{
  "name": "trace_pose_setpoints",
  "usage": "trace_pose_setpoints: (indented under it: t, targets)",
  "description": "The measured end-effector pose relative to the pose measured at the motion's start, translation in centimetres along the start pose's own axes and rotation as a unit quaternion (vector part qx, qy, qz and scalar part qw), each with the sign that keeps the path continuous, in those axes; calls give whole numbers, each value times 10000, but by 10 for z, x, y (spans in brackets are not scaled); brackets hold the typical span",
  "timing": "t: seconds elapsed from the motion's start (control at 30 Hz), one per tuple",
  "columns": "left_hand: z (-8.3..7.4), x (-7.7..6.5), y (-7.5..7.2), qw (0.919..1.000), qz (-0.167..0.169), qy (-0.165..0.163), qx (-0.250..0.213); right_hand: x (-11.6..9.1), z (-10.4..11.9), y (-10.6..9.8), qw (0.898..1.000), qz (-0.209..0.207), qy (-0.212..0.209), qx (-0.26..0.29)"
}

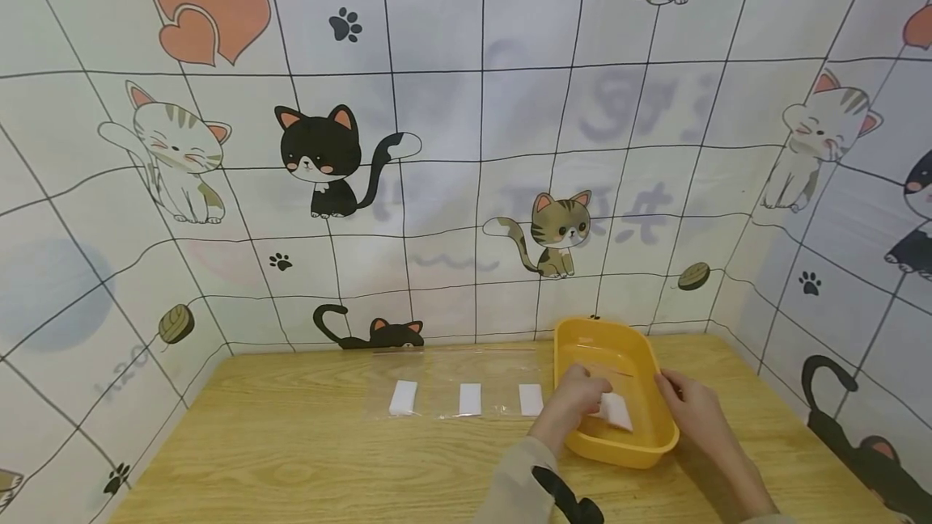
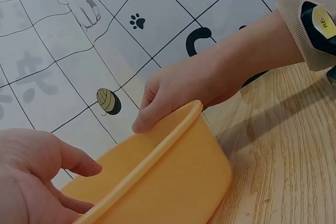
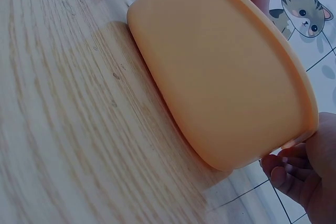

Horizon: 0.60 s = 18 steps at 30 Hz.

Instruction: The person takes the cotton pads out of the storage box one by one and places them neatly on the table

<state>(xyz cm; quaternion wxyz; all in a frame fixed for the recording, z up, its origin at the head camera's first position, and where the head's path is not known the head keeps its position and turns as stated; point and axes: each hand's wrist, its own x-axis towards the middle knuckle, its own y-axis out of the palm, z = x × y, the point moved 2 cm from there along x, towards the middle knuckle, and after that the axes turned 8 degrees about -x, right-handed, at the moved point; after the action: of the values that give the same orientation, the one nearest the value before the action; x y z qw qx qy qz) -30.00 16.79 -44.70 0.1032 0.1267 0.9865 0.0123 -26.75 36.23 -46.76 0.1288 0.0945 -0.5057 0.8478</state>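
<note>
A yellow plastic basin [image 1: 619,456] stands on the table's right part, with a few white rectangular pieces [image 1: 617,411] inside. My left hand [image 1: 578,395] reaches over the near left rim, its fingers down beside those pieces. In the left wrist view, the left hand [image 2: 37,174] has its thumb apart from the fingers, whose tips are hidden behind the rim. My right hand [image 1: 695,415] grips the basin's right rim. From the right wrist view, the right hand [image 3: 310,169] has its thumb side at the rim and curled fingers beneath it.
Left of the basin lies a clear plastic sheet [image 1: 501,404] with three white rectangles [image 1: 469,399] spaced in a row. A wooden table [image 1: 328,459] carries everything. Cat-printed cloth walls [image 1: 437,103] rise at the back and both sides.
</note>
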Motion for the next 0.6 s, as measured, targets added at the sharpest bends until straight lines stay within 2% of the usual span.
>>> trace_pose_setpoints:
  t: [0.17,0.4,0.6]
  targets:
    - [0,1,1,10000,15,-54,-22,-1,1,0,10000,-34,-42,-7]
    - [4,0,6,9994,269,177,133,-1,1,0,10000,33,17,42]
    - [6,1,10,9984,151,427,337,-1,1,0,10000,-36,-27,29]
